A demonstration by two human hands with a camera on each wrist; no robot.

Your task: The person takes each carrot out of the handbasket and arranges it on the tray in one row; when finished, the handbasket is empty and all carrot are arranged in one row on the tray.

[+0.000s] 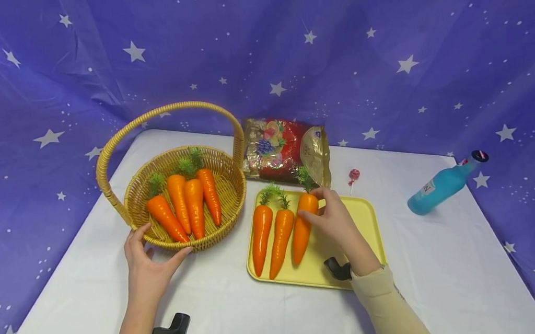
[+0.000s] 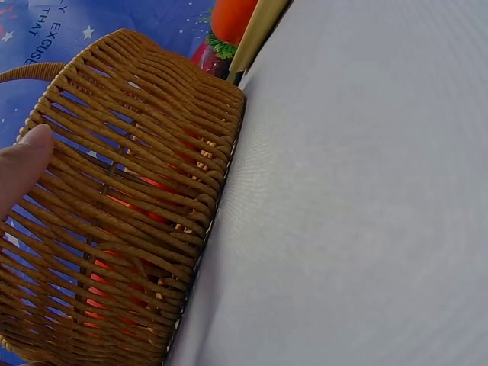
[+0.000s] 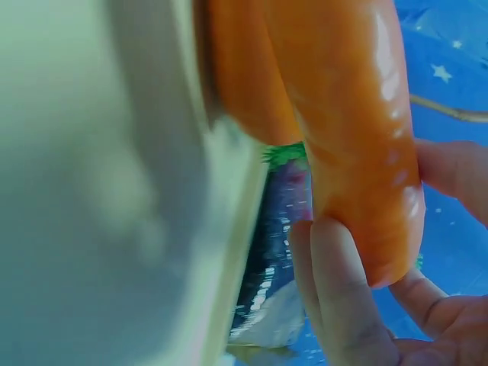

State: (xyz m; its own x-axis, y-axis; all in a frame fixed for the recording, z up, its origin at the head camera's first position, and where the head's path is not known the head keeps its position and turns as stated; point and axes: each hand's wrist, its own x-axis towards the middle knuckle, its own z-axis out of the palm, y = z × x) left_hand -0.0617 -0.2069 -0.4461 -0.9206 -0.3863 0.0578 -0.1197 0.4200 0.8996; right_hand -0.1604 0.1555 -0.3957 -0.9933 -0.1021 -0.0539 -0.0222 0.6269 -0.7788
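My right hand holds an orange carrot near its leafy top, thumb on one side and fingers on the other. In the right wrist view, the held carrot stands in front of another carrot. Two more carrots lie side by side on the yellow tray, left of the held one. My left hand touches the near left rim of a wicker basket, thumb and fingers spread apart. Its thumb rests against the outer weave. Several carrots with green tops lie inside the basket.
Behind the tray lies a shiny red and gold bag. A small red lollipop is near the tray's back edge. On the right is a blue bottle with a black cap. The basket's tall handle arches over it.
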